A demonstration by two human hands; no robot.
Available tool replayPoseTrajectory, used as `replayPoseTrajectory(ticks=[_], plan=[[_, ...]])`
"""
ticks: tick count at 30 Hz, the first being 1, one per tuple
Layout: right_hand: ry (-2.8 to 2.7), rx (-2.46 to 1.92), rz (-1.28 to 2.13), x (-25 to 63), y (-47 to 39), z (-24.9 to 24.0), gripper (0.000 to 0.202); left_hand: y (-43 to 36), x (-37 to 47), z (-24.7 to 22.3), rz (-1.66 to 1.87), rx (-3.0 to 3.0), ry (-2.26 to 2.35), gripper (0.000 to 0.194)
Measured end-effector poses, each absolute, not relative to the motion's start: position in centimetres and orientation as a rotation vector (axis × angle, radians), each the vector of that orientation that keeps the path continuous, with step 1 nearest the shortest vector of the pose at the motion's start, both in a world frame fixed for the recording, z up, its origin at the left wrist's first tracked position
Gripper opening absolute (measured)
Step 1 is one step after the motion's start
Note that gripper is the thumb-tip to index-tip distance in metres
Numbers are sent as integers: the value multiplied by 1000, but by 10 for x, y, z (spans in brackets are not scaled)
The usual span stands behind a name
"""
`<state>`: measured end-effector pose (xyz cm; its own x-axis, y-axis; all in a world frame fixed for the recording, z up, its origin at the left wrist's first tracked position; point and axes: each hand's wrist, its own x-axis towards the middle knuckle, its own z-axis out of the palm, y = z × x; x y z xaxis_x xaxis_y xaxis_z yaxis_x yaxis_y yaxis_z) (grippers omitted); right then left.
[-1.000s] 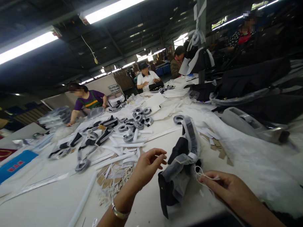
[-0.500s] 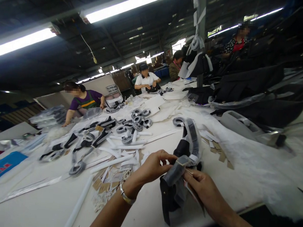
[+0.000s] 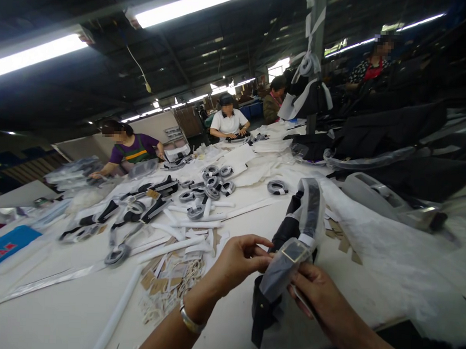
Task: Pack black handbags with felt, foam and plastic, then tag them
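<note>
Black bag (image 3: 285,231): on table (image 3: 228,322), extending beyond and below buckle (image 3: 295,251). Judged light and soft; wrapped strap (image 3: 278,275) probably slippery, best held just below buckle. Left hand (image 3: 241,257): fingertips at strap, left of buckle; grip cannot be told. Right hand (image 3: 322,294): right below buckle, fingers apparently pinching thin card (image 3: 307,302).
</note>
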<state>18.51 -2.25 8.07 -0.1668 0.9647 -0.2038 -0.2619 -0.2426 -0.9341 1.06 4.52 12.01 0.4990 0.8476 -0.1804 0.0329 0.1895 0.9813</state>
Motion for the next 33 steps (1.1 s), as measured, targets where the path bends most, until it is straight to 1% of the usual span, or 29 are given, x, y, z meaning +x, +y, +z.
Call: replayPoseTrajectory(ticks=[3,5,8,11,17,19,22,25,28,31,33], plan=[[-991,-1069,1613,184,-23,83,47,38,9,119,736,1330,936,44],[-1005,-1055,1616,182,-22,85,47,35,9,120,721,1386,913,46],[-1033,-1045,1616,180,-20,85,48,37,10,121,668,1288,824,51],[-1058,-1056,1606,181,-20,82,46,39,10,118,679,1180,862,52],[-1086,-1154,1577,189,-25,84,37,34,-5,121,808,1121,870,43],[-1027,-1130,1634,190,-29,89,39,28,-12,124,831,990,831,38],[-907,-1044,1768,192,-38,95,46,17,-18,126,911,818,766,33],[-827,-1063,1799,194,-50,97,41,7,-18,128,1038,798,674,28],[-759,-1053,1842,201,-61,98,38,3,-15,129,1082,854,615,31],[-771,-915,1917,211,-66,94,47,4,-13,126,1071,907,640,37],[-931,-920,1821,215,-62,89,47,8,-13,122,1059,958,672,38]])
